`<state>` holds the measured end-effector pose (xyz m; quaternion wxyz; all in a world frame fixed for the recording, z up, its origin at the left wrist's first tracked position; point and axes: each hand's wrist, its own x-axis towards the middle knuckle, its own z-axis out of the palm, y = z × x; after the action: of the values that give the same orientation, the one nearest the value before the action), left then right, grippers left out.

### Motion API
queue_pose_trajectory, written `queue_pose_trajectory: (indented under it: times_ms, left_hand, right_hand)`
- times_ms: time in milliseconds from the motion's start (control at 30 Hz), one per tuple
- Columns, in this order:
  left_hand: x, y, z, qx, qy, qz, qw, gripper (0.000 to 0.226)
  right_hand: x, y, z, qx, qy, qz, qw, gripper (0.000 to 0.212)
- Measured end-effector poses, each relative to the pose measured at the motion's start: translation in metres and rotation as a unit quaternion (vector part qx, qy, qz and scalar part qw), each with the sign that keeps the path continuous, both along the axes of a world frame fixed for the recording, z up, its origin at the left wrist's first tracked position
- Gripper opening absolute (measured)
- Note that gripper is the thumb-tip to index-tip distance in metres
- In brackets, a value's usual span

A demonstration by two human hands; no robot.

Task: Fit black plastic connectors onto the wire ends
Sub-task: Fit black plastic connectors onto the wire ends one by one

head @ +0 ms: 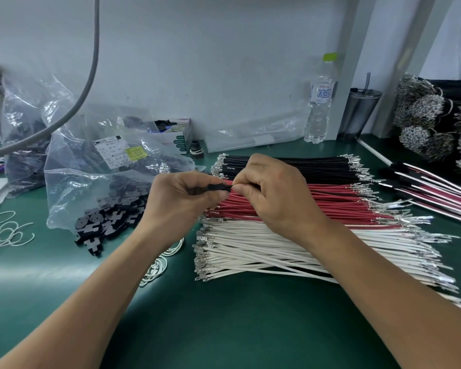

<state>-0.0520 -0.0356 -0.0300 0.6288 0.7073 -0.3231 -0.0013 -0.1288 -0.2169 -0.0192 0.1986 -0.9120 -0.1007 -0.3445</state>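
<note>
My left hand (183, 198) grips a black plastic connector (218, 188) above the wire stacks. My right hand (272, 193) pinches a thin wire end right at the connector's right face; the wire's colour is hidden by my fingers. Below the hands lie three flat stacks of cut wires with metal terminals: black wires (317, 166) at the back, red wires (343, 206) in the middle, white wires (277, 251) nearest me. Loose black connectors (109, 222) spill from an open plastic bag (96, 177) on the left.
A green mat (224, 328) covers the bench. Finished wire sets (431, 190) lie at the right, bundles of terminals (423, 121) behind them. A water bottle (320, 99) and a steel cup (357, 113) stand by the wall. White rubber bands (8, 233) lie at the left.
</note>
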Motion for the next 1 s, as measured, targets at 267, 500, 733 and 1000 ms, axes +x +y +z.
queue_pose_trajectory:
  times_ms: [267,500,733,1000]
  left_hand:
    - [0.010,-0.007,0.000,-0.018,0.005,0.073,0.997,0.027]
    - [0.015,-0.002,0.000,-0.057,0.077,0.105,0.990,0.016]
    - [0.015,-0.002,0.000,-0.060,0.098,0.109,0.987,0.014]
    - [0.017,0.002,0.003,-0.104,0.183,0.040,0.977,0.021]
  right_hand:
    - [0.003,-0.010,0.001,-0.111,-0.094,-0.101,0.984,0.018]
    - [0.012,-0.004,-0.021,-0.044,0.109,-0.093,0.989,0.026]
    - [0.012,-0.004,-0.018,-0.075,0.102,-0.093,0.988,0.010]
    - [0.004,-0.012,-0.007,0.090,0.075,-0.032,0.993,0.015]
